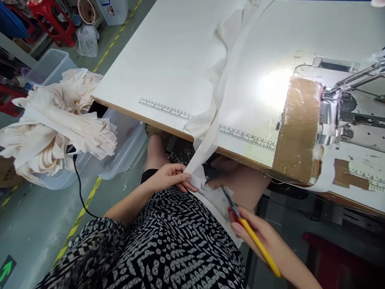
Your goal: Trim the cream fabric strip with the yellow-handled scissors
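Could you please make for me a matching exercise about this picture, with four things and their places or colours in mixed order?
1. Yellow-handled tool
2. Fabric strip
3. Plastic stool
4. Heap of fabric pieces

A. Red
B. Left of the white table
C. In the right hand
D. Running from the left hand onto the tabletop

Pairs: 1-C, 2-D, 3-A, 4-B

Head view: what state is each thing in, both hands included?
Left hand: closed on the white fabric strip
Right hand: gripping the yellow-handled tool
White fabric strip: rumpled, hanging over the edge of the table
Yellow-handled tool: blurred; open or shut unclear
Pale fabric pile: heaped, in folds
Plastic bag: crumpled
Red stool: upright
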Demonstrator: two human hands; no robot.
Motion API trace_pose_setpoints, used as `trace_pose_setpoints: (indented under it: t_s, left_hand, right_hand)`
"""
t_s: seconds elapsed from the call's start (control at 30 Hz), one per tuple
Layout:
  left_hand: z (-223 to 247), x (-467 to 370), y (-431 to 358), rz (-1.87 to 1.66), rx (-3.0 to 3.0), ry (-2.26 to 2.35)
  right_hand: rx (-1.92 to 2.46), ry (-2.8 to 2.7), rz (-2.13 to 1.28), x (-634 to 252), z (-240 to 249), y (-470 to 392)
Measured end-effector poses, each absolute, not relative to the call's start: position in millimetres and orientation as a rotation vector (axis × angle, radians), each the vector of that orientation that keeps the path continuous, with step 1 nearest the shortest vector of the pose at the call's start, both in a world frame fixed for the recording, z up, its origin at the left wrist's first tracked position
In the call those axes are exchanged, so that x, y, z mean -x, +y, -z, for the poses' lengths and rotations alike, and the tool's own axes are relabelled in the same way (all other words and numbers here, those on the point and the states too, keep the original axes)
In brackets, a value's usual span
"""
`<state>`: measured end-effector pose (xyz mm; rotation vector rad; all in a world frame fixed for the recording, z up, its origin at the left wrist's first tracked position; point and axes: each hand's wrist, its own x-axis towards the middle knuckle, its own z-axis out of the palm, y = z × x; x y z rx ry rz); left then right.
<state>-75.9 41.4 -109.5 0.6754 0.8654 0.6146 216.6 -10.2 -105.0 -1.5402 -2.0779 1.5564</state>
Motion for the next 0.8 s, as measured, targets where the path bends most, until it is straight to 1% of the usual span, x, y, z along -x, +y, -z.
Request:
trace_pose_setpoints:
  t_s: [0.1, 0.3, 0.43, 0.67, 0.8]
  left_hand:
    - [109, 79, 38, -0.627, -0.635, 0.888]
    - [110, 87, 35, -0.627, -0.601, 0.955]
    - [111, 88, 35, -0.628, -0.593, 0.971]
    - [114, 89, 37, -0.62, -0.598, 0.974]
    - [113, 88, 38, -0.616, -0.606, 0.981]
  right_hand:
    - [1.426, -2.218, -1.712, -183, 103, 22]
    - [1.304, -2.372, -1.793, -162, 103, 61]
    - [1.319, -2.481, -1.621, -158, 100, 67]
    - [1.413, -2.627, -1.205, -153, 96, 65]
    - [1.42, -2.611, -1.166, -152, 95, 64]
